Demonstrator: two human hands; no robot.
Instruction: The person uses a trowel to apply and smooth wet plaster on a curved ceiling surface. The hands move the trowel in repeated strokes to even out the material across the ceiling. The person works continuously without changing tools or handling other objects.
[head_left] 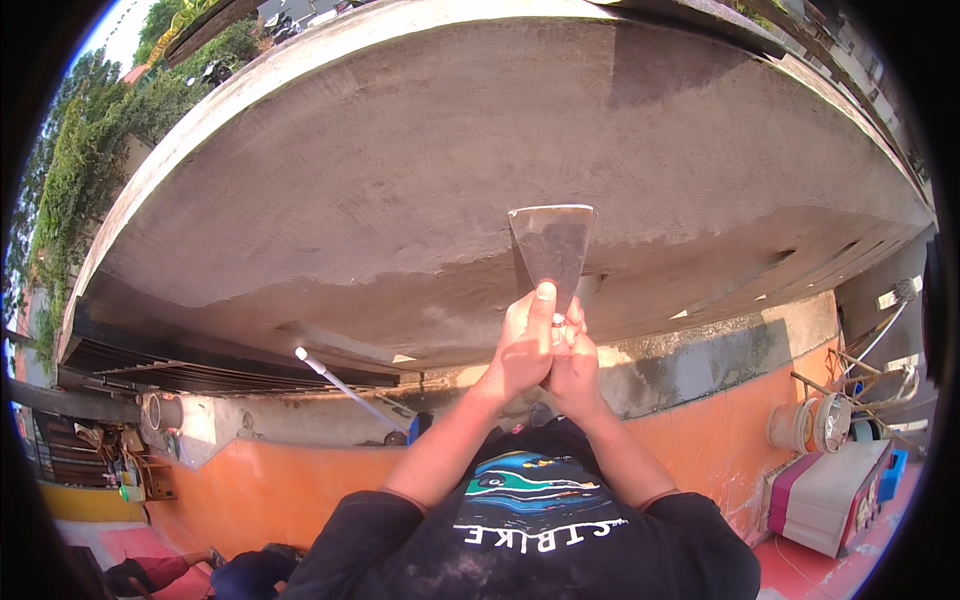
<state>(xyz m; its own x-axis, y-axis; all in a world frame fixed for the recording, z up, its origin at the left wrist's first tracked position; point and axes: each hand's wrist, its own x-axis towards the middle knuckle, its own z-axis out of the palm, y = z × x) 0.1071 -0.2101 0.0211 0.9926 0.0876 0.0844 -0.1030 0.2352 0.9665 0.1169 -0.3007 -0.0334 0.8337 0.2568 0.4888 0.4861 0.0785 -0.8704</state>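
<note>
In front of my chest I hold a putty knife (553, 240), its wide, flat metal blade pointing up and away from me. My left hand (522, 345) grips it, with the thumb pressed on the lower part of the blade. Closed around the handle just beside it is my right hand (574, 372). The fingers cover most of the handle. Behind the blade stands a grey plastered wall (400, 170), with a darker band along its lower part and a dark patch at the upper right. Whether the blade touches the wall I cannot tell.
A white pole (340, 378) slants at left of my arms. Buckets (830, 424) and a grey-and-magenta box-shaped thing (825, 495) stand at right. The floor has an orange strip (300, 480). Part of another person (165, 572) shows at the lower left.
</note>
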